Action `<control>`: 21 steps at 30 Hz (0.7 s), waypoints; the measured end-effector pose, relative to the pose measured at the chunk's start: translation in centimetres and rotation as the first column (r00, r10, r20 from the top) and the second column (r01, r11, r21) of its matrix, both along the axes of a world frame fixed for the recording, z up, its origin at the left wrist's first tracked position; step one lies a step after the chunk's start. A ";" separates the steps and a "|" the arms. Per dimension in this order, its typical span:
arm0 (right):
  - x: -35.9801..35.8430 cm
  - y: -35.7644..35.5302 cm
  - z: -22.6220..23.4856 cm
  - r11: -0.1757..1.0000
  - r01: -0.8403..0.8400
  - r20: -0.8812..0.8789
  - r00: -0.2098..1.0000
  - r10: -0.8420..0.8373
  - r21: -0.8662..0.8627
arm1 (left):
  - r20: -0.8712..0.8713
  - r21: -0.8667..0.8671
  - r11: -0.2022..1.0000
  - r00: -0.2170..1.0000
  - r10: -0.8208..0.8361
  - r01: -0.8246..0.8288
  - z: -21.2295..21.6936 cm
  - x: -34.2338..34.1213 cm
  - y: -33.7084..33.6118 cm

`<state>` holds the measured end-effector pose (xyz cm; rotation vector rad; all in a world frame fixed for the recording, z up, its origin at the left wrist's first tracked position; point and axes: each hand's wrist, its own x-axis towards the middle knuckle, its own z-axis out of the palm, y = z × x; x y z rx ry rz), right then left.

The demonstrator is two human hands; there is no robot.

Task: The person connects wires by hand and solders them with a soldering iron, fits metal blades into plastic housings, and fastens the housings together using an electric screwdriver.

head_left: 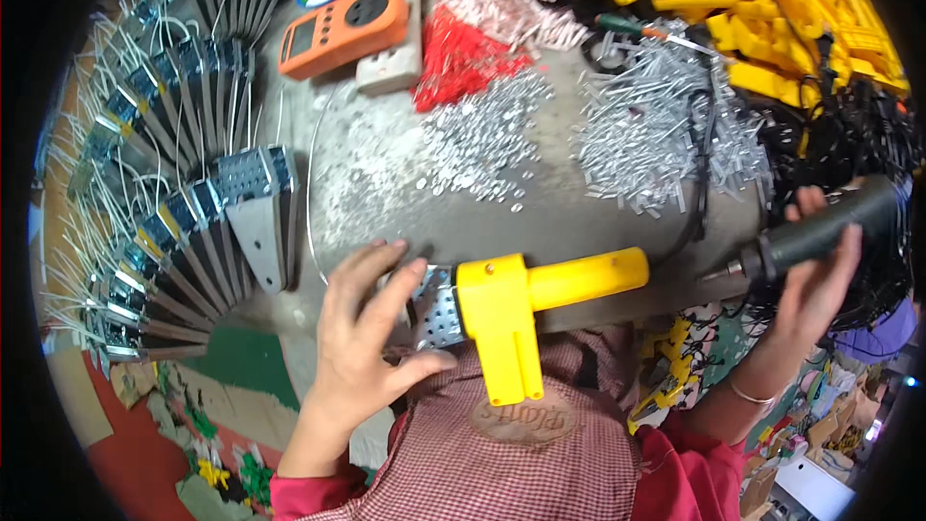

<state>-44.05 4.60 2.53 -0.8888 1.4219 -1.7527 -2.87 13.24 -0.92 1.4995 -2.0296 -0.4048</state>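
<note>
At the near edge of the desk [559, 224], the yellow housing [497, 314], joined to a perforated metal piece [441, 309], juts over the checked apron [531, 473]; it could tip or twist if poorly steadied. The left hand [362, 338] curves round the metal piece, fingers on the far side, thumb on the near; how firmly its grip presses, I cannot tell. The right hand [820, 275], forearm slanting upward, grasps a dark power screwdriver [834, 224], bit pointing left, apart from the housing; its tilt could make the bit skid on contact. Farther back lie loose metal pins [656, 125], an orange multimeter [338, 34] beyond
</note>
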 end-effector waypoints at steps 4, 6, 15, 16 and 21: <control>0.7 2.4 -4.7 0.986 0.161 -0.650 0.746 -0.145 -0.035 | 0.217 0.042 0.996 0.973 -0.081 0.074 -0.5 -0.2 0.5; 2.8 2.8 -2.1 0.958 0.262 -0.837 0.492 -0.240 -0.120 | 0.217 -0.030 0.997 0.974 -0.059 0.067 0.5 0.2 0.6; 7.0 -14.7 -0.8 0.927 0.261 -0.951 -0.075 0.298 0.270 | 0.233 -0.141 0.979 0.966 -0.114 0.149 0.6 -0.7 1.1; 6.7 -14.7 -1.2 0.937 0.256 -0.969 -0.009 0.249 0.238 | 0.202 -0.164 0.979 0.976 -0.085 0.119 0.5 -0.5 1.3; 3.1 -10.8 -2.1 0.980 0.061 -0.420 0.897 -0.136 -0.187 | 0.130 -0.129 0.991 0.991 -0.010 0.027 1.9 2.4 3.5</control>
